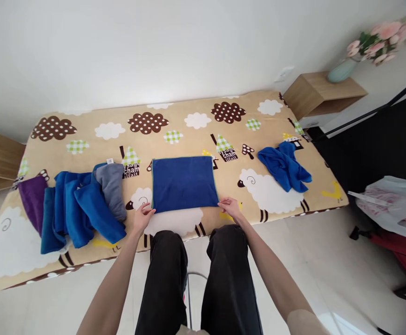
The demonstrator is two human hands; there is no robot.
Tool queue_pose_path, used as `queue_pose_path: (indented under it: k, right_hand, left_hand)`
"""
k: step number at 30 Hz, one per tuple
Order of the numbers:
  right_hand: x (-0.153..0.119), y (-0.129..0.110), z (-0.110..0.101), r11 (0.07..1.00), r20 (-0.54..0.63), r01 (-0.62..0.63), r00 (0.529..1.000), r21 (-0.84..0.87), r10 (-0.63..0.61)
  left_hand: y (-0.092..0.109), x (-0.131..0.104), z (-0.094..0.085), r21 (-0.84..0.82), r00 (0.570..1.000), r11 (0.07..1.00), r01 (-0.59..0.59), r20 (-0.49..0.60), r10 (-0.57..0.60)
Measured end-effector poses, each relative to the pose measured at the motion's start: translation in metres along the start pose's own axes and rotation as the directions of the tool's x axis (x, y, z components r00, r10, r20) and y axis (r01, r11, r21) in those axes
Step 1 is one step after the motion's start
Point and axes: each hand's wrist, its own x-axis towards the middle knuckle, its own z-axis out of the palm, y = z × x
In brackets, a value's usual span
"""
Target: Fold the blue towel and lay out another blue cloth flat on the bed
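Note:
A dark blue towel lies flat as a rectangle on the sheep-patterned bed cover, with a thin green edge along its sides. My left hand pinches its near left corner. At the near right corner, my right hand pinches the edge between thumb and fingers. Off to the left rest several rolled or folded towels: a purple towel, blue ones and a grey towel. On the right side sits a crumpled blue towel.
The bed stands against a white wall. A wooden nightstand with a vase of pink flowers is at the back right. A plastic bag lies on a red chair at right. My knees touch close to the bed's front edge.

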Motion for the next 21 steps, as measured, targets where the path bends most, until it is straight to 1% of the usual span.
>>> queue_pose_path:
  k: [2,5,8,11,14,17,19,21]
  right_hand:
    - [-0.001,-0.001,-0.002,0.999,-0.034,0.009,0.999,-0.030,-0.010]
    - [-0.006,0.004,-0.008,0.998,-0.066,0.033,0.997,-0.054,-0.036]
    - [-0.011,0.012,-0.013,0.998,-0.062,0.052,0.997,-0.046,-0.055]
    - [-0.016,0.019,-0.017,0.997,-0.048,0.052,0.997,-0.064,-0.055]
    - [-0.021,0.023,-0.026,0.989,0.000,0.077,0.997,-0.124,-0.077]
    - [-0.029,0.028,-0.040,0.966,0.102,0.133,0.988,-0.220,-0.113]
    - [-0.035,0.031,-0.048,0.957,0.158,0.141,0.982,-0.255,-0.103]
    - [-0.038,0.032,-0.052,0.959,0.195,0.124,0.978,-0.255,-0.075]
  left_hand:
    - [-0.001,0.001,-0.003,0.006,1.000,1.000,-0.005,0.000,0.005]
    - [-0.011,-0.002,-0.013,0.048,0.999,0.998,-0.029,-0.011,0.030]
    - [-0.019,-0.008,-0.022,0.070,0.999,0.997,-0.024,0.023,0.023]
    - [-0.019,-0.014,-0.029,0.102,0.999,0.995,-0.022,0.037,0.019]
    - [-0.021,-0.023,-0.035,0.171,0.997,0.984,-0.045,0.067,0.034]
    - [-0.033,-0.040,-0.044,0.206,0.985,0.976,-0.075,0.165,0.041]
    - [-0.042,-0.052,-0.048,0.211,0.977,0.974,-0.085,0.211,0.040]
    - [-0.046,-0.059,-0.049,0.219,0.972,0.972,-0.087,0.231,0.034]
